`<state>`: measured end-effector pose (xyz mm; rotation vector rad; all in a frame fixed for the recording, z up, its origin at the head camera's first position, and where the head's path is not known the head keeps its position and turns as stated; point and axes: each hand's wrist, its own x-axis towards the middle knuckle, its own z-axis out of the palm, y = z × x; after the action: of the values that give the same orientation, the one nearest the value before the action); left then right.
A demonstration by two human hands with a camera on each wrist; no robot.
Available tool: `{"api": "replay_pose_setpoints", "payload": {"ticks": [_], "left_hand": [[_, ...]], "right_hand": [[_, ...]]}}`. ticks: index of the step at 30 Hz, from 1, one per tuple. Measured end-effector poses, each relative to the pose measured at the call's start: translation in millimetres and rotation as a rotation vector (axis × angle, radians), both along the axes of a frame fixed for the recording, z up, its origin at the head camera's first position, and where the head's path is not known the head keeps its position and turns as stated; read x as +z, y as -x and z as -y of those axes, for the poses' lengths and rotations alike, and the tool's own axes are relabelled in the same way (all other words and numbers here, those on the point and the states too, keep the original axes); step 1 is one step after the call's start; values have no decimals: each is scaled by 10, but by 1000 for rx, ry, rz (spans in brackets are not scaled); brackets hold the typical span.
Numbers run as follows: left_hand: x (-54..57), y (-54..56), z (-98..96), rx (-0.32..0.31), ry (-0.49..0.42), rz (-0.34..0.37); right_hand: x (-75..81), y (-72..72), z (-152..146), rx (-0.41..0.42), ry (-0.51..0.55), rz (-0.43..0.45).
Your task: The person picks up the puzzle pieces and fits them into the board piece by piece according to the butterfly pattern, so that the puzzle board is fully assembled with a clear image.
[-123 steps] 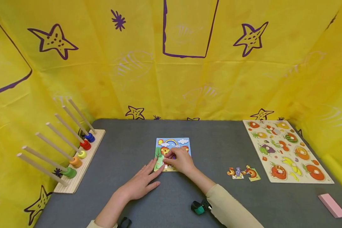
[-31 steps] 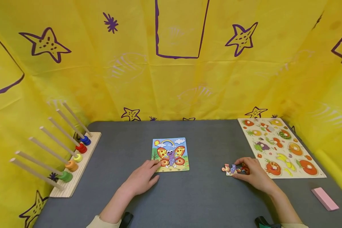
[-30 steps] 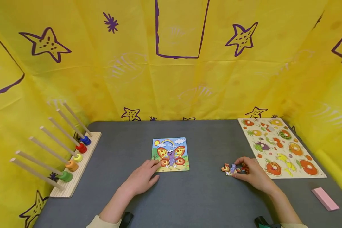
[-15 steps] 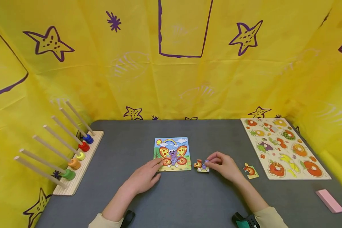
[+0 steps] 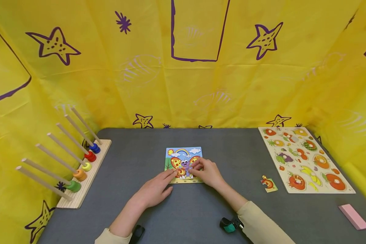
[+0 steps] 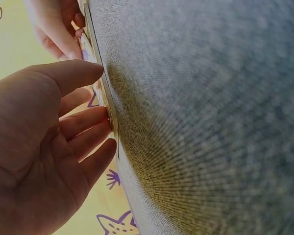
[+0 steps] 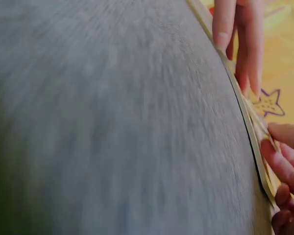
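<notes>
The square butterfly puzzle board (image 5: 187,181) lies flat at mid-table, its rainbow and sky showing at the top. Over its lower half, two joined puzzle pieces (image 5: 181,173), with an orange wing spiral and the purple body, are pinched by my right hand (image 5: 209,174) between thumb and fingers. In the right wrist view the thin pieces tilt up from the board edge (image 7: 250,139). My left hand (image 5: 155,189) rests at the lower left corner, fingers extended onto the board. A single wing piece (image 5: 269,184) lies on the table to the right.
At the left stands a wooden peg rack (image 5: 79,200) with coloured rings on its dowels. A fruit peg puzzle board (image 5: 289,186) lies at the right, with a pink block (image 5: 353,217) in front. Yellow patterned cloth (image 5: 183,91) hangs behind and at both sides.
My right hand has carried the joined pieces left from the table onto the board, leaving one wing piece behind. The left hand keeps its place at the board's lower left corner.
</notes>
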<state>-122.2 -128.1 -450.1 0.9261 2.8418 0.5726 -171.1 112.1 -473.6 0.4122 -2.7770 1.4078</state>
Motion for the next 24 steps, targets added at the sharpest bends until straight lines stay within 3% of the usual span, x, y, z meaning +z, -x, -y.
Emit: {"api": "replay_pose_setpoints", "payload": {"ticks": [7, 12, 24], "left_hand": [[-19, 9, 1, -23, 15, -41], [-26, 11, -1, -11, 28, -21], [-22, 15, -10, -6, 22, -20]], "right_hand": [[-38, 15, 99, 25, -74, -127], [-51, -2, 115, 25, -100, -181], [-72, -7, 122, -6, -112, -160]]}}
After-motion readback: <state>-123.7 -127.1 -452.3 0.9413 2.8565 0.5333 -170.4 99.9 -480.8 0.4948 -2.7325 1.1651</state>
